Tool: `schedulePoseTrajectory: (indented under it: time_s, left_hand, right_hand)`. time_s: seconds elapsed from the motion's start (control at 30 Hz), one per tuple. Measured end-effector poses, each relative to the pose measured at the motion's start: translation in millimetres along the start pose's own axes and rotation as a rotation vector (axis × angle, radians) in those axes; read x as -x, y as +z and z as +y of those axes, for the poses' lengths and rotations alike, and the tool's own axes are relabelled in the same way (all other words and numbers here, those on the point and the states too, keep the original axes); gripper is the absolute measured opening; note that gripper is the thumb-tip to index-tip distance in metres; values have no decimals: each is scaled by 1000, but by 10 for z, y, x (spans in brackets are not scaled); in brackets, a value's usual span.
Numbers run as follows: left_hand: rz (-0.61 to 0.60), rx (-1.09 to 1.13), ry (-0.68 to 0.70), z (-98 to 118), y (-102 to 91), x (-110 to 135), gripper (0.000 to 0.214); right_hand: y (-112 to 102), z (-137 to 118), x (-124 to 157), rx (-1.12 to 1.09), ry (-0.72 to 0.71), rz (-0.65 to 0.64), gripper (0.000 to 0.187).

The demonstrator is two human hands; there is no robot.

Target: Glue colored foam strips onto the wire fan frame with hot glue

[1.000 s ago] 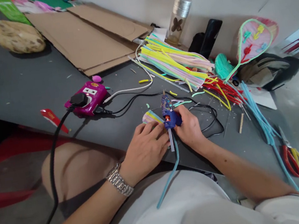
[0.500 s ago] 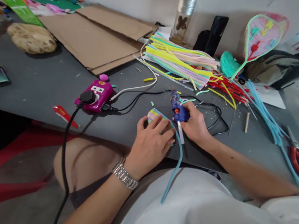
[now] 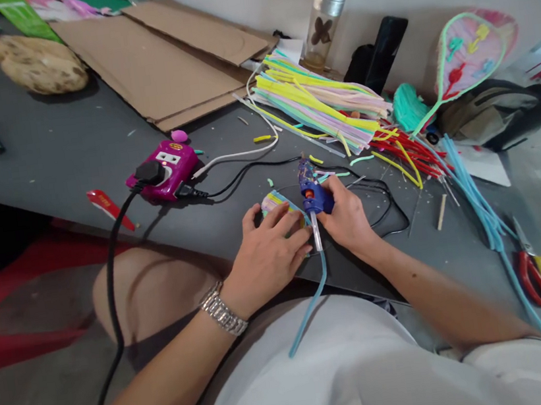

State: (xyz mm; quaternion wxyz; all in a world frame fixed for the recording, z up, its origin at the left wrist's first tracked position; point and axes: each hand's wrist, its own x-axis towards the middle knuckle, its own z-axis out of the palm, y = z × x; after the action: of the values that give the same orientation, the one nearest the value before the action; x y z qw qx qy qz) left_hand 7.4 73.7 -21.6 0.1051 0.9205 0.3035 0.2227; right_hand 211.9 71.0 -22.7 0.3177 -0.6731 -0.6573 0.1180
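While R hand (image 3: 346, 218) is curled round the dark-blue plastic glue gun (image 3: 309, 187), L hand (image 3: 268, 256), fingers spread, partly covers striped pastel fuzzy-stem panel (image 3: 275, 200) just L of gun, can't tell if pinching; light-blue fuzzy stem (image 3: 313, 300) below gun.

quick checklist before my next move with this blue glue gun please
1. Blue plastic glue gun in the right hand: ok, gripped.
2. Flat pastel-striped piece steadied: ok, the left hand lies over it.
3. Clear glue stick loaded: ok, it sticks out of the gun's rear.
4. Long light-blue fuzzy strip clear of the white shirt: not ok, its tail hangs over it.
5. Gun's pointed tip hot: cannot tell, nothing visible shows heat.
6. Metal scissors with red and yellow handles clear of both hands: ok, well off to the right.
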Motion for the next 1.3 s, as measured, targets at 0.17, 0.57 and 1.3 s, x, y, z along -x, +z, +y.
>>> schedulePoseTrajectory:
  time_s: [0.17,0.57,1.3]
  left_hand:
    - [5,-5,12,-3,3,9,16]
    - [58,-22,20,13,29,30,19]
    - [148,29,183,393,72,352,34]
  right_hand:
    - [-11,-6,-21,-30,45,-2,22]
    - [41,-6,17,136,-46,-39,28]
    - [88,21,3,138,-50,-24,25]
